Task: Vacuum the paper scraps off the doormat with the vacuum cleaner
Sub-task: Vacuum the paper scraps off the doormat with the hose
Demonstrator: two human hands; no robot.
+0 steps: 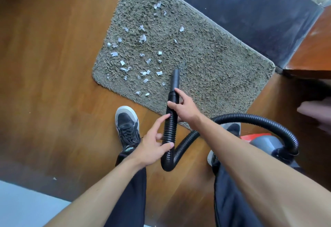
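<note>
The right hand (186,109) has its grip clamped round the black ribbed hose (170,128) just behind the nozzle (175,78). The left hand (152,146) pinches the hose lower down, near its bend. The nozzle points at the doormat (215,69), just beside the paper scraps (143,38) strewn over its left half. Sweeping looks barely begun. Next, the nozzle should travel leftward through the scraps, close to the pile.

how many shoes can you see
2: left shoe on the wood floor by the doormat; right shoe mostly hidden under the right forearm.
</note>
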